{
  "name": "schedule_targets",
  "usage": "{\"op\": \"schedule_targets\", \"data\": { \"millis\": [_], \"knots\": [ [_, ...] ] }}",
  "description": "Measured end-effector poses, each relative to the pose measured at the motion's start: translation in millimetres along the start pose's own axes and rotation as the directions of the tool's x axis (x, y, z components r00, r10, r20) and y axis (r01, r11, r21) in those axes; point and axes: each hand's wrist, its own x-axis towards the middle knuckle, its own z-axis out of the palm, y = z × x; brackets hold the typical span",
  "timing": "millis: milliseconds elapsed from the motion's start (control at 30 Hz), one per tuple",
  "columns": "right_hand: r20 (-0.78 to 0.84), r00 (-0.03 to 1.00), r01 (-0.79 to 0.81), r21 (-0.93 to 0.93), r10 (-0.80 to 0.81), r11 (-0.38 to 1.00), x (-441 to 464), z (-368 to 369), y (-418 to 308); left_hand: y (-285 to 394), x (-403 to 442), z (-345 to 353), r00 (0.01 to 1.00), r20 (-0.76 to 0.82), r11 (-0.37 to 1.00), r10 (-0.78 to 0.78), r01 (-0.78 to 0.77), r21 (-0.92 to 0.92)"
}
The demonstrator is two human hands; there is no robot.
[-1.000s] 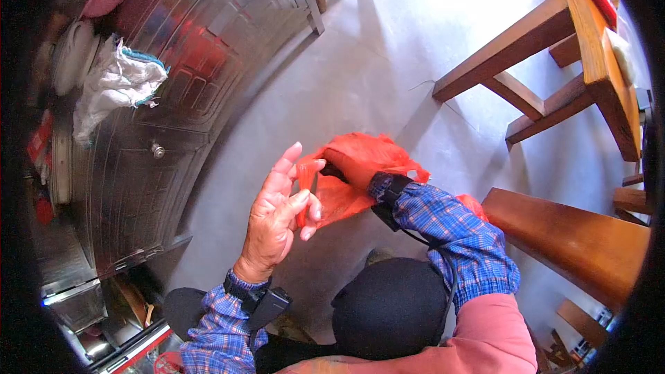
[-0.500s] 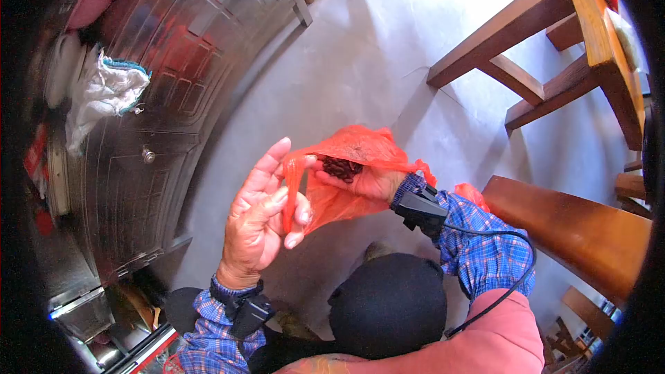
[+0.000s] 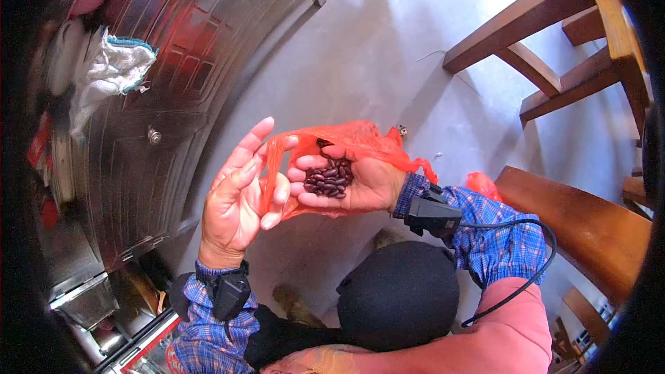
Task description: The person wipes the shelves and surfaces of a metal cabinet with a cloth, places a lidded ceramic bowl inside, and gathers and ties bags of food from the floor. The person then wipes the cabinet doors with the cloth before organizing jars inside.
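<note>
Dark red kidney beans (image 3: 328,179) lie in a small heap on my right hand (image 3: 374,183), which is palm up with its fingers slightly cupped. That hand is inside the mouth of a thin red plastic bag (image 3: 360,137), whose film arches over the wrist and hangs below. My left hand (image 3: 235,197) holds the bag's edge, a bunched strip looped between thumb and fingers, with the index finger stretched upward. Some fingertips of the right hand touch or nearly touch the strip. The bottom of the bag is hidden.
A dark panelled cabinet (image 3: 156,187) stands at left, with a white cloth (image 3: 114,73) hanging on it. Wooden stool legs (image 3: 526,21) rise at upper right. A brown wooden bench (image 3: 575,228) is at right, with another piece of red plastic (image 3: 483,185) beside it.
My right hand has turned more palm up, bringing the kidney beans into fuller view. The left hand and the bag's edge have shifted slightly left and up.
</note>
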Motion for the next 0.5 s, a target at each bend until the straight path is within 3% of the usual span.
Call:
{"op": "schedule_targets", "data": {
  "millis": [100, 200, 433, 500],
  "knots": [
    [0.131, 0.989, -0.066, -0.033, 0.07, 0.997, 3.4, -5.9, 5.3, -0.3, -0.6, -1.9, 1.0, 0.001, 0.999, -0.009, 0.009, -0.037],
    [0.161, 0.981, -0.106, -0.022, 0.109, 0.994, 1.8, -5.0, 6.4, -0.5, -2.0, -3.4, 1.0, 0.005, 0.998, -0.01, 0.011, -0.066],
    [0.133, 0.986, -0.096, -0.023, 0.098, 0.995, 0.0, -6.4, 5.6, -1.5, -3.1, -6.7, 0.999, 0.025, 0.997, -0.027, 0.028, -0.069],
    [0.057, 0.997, -0.059, 0.008, 0.058, 0.998, -2.1, -5.8, 3.8, -1.5, -4.2, -3.3, 0.999, 0.016, 0.998, -0.035, 0.036, -0.059]
  ]
}}
